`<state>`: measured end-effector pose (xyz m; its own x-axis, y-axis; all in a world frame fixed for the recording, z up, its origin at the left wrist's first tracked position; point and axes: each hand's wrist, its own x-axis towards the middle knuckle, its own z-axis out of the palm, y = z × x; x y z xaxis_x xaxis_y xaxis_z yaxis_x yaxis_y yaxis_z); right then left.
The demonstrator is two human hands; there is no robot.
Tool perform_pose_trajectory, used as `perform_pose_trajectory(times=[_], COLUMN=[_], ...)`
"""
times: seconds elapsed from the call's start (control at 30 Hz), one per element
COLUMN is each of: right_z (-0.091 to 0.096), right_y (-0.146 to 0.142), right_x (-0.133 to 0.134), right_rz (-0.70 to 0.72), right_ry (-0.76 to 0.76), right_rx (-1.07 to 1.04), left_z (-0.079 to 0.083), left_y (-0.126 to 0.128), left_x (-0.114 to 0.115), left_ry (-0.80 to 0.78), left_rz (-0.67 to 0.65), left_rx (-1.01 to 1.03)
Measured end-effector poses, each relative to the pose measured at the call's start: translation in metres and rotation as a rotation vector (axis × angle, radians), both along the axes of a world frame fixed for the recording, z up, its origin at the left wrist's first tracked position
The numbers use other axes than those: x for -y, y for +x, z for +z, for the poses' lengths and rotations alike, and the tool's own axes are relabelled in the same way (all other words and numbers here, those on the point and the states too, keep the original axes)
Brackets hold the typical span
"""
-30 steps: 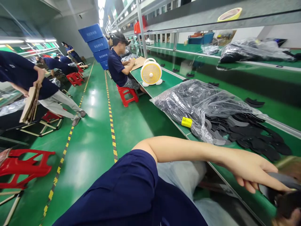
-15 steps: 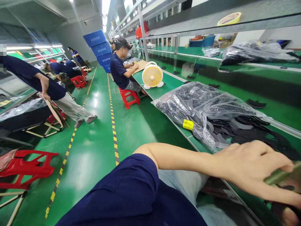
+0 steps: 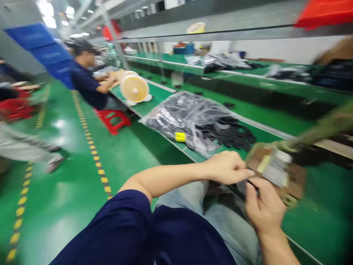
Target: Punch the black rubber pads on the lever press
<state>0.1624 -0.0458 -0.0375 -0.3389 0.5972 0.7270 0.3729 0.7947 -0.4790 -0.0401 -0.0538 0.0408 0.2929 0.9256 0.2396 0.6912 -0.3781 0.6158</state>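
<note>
My left hand is closed, its fingertips pinching one end of a thin dark piece. My right hand pinches the same piece from the other side, thumb up. Fingers cover most of it, and blur hides its exact kind. Both hands meet at the bench edge, just in front of a brown block fixture carrying a pale, whitish block. From the fixture a blurred greenish bar slants up to the right. Left of the hands, black curved pieces spill out of a clear plastic bag.
A yellow tag marks the bag. Farther along the green bench stand a yellow and white fan and a seated co-worker on a red stool. Above runs a shelf with bagged parts. Blue boxes are stacked behind.
The view has swung right. My left hand has left the greenish bar and come together with my right hand, now fully in view, on the thin dark piece.
</note>
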Motion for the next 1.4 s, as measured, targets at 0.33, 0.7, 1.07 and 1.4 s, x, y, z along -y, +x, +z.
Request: perform_pose_trajectory(times=[0.33, 0.7, 1.07, 1.4], right_z=[0.006, -0.004, -0.026, -0.056], right_y=[0.014, 0.025, 0.099, 0.141], right_x=[0.012, 0.013, 0.004, 0.001], right_rz=[-0.007, -0.033, -0.319, -0.537], right_ry=[-0.024, -0.047, -0.199, -0.321], right_rx=[0.089, -0.021, -0.098, -0.125], left_z=[-0.003, -0.034, -0.055, -0.045], left_y=[0.02, 0.027, 0.009, 0.064], left_x=[0.008, -0.002, -0.098, -0.306], left_ry=[0.134, -0.374, -0.513, -0.591], left_rz=[-0.008, 0.065, 0.274, 0.52], left_rx=[0.074, 0.709, 0.753, 0.845])
